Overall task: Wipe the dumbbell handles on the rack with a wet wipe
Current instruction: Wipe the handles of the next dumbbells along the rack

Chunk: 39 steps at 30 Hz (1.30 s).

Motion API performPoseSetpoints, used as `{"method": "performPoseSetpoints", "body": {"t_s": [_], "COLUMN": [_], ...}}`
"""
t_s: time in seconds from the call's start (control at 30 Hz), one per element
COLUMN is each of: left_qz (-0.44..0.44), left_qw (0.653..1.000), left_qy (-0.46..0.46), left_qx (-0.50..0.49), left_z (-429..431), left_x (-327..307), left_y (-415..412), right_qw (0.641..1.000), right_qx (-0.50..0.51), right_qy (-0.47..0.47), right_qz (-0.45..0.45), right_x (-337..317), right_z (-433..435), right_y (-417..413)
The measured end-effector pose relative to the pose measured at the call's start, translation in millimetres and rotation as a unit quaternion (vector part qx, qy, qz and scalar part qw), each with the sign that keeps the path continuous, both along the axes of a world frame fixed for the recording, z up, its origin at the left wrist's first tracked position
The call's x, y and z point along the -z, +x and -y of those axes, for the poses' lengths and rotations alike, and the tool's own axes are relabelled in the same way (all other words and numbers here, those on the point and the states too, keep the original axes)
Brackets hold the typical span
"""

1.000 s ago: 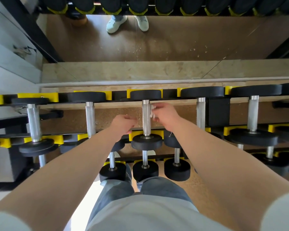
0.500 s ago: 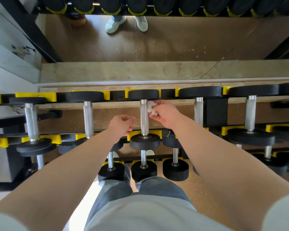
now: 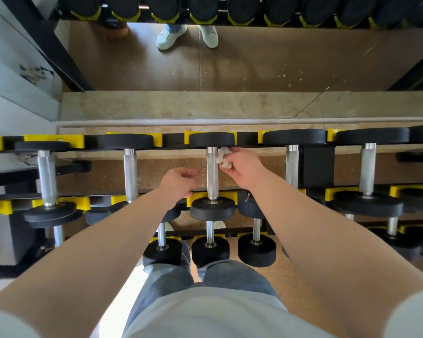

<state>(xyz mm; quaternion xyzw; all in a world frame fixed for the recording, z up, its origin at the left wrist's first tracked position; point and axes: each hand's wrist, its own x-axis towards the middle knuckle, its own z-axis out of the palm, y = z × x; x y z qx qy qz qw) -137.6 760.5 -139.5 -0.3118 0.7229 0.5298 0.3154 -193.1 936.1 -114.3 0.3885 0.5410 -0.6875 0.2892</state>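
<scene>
Pinching a crumpled white wet wipe [image 3: 223, 158] in the right hand [image 3: 242, 167], pressing it against the far end of the knurled steel dumbbell handle [image 3: 212, 176]. Hovering the left hand [image 3: 180, 182], loosely curled and empty, just left of that handle. Risking tearing the wipe on rough knurling. Cradling black round heads [image 3: 212, 139] in yellow plastic saddles [image 3: 192, 198] at both handle ends.

No readable txt, nos. or logos; dumbbell heads [image 3: 212, 139] maybe marked, too blurry.

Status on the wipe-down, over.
Right hand pinches wet wipe at centre dumbbell handle, far end. Left hand loosely curled beside it, empty. Nothing blocking.
</scene>
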Motion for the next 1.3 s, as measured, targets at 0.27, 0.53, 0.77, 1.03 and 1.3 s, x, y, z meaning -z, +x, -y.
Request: {"method": "performPoseSetpoints", "body": {"t_s": [0.27,0.53,0.77,1.03,1.3], "left_qz": [0.028,0.023,0.007,0.013,0.017], "left_qw": [0.999,0.999,1.0,0.996,0.995], "left_qy": [-0.017,0.0,0.005,-0.021,-0.01], "left_qx": [-0.028,-0.024,-0.025,-0.083,-0.096], "left_z": [2.3,1.2,3.9,5.8,8.9], "left_x": [5.6,-3.2,-3.9,-0.8,0.9], "left_y": [0.8,1.1,5.0,4.3,10.4], "right_qw": [0.827,0.966,0.846,0.864,0.765], "right_qx": [-0.5,-0.12,-0.426,-0.27,-0.486], "right_qy": [0.249,0.202,0.267,0.356,0.342], "right_qz": [-0.059,-0.112,-0.177,-0.234,-0.248], "right_x": [2.4,0.5,-4.8,-9.6,-3.5], "right_z": [-5.9,3.3,-1.0,17.5,11.2], "right_y": [44.5,15.9,59.2,31.4,66.7]}}
